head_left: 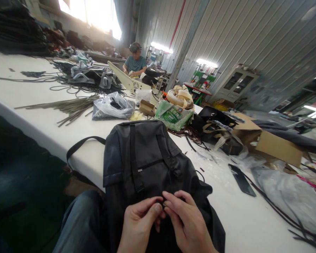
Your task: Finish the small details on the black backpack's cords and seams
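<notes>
Both hands meet at the near edge of a black backpack (144, 158): left hand (139, 225) and right hand (185, 223) pinch the same small dark bit, likely a zipper pull or strap end, between thumb and fingertips; too small to tell which. Backpack lies half on the white table (42, 123), front up, lower part draped toward the lap, one strap (80, 146) looping off the left edge. To do this well, I'd judge: keep the fabric taut with one hand, work the small part with the other, fingertips only, bag flat so it doesn't slide off the edge. Behind the bag: clear plastic bag (112, 107), green packet (173, 117), bundle of thin rods (71, 105), cardboard box (268, 140) to the right, flat black strip (242, 181) near it. Another person (135, 63) sits at the far end of the table, hands on their own work.
</notes>
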A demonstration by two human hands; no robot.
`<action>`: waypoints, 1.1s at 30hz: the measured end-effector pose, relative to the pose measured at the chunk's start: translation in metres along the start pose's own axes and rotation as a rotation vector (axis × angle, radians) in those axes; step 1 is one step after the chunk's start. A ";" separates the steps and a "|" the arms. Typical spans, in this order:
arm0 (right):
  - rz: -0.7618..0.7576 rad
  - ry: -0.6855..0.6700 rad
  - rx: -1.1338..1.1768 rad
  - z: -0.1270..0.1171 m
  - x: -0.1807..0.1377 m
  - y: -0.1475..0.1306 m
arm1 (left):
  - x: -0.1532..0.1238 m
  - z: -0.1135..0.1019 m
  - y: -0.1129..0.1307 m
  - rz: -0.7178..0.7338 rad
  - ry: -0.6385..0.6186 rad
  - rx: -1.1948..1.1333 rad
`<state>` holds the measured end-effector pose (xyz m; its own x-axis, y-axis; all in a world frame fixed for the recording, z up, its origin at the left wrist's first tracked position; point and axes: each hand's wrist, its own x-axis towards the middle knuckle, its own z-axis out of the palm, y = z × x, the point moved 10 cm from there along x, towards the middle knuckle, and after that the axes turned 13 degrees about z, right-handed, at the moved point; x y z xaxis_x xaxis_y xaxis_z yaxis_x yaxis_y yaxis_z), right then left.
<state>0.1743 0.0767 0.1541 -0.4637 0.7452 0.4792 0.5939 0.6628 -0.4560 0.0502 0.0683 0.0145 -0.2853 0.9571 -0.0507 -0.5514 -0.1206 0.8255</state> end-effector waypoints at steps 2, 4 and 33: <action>-0.016 -0.015 -0.017 0.001 0.001 -0.001 | 0.001 0.001 0.006 0.023 -0.016 0.043; -0.024 -0.051 -0.048 0.002 0.003 -0.003 | 0.000 0.002 0.013 0.057 -0.030 0.085; 0.059 -0.084 0.029 0.014 0.014 -0.013 | -0.008 -0.009 0.002 0.028 0.052 0.066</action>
<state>0.1509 0.0792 0.1566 -0.4829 0.7855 0.3869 0.6033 0.6187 -0.5032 0.0448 0.0584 0.0114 -0.3413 0.9383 -0.0552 -0.4902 -0.1276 0.8622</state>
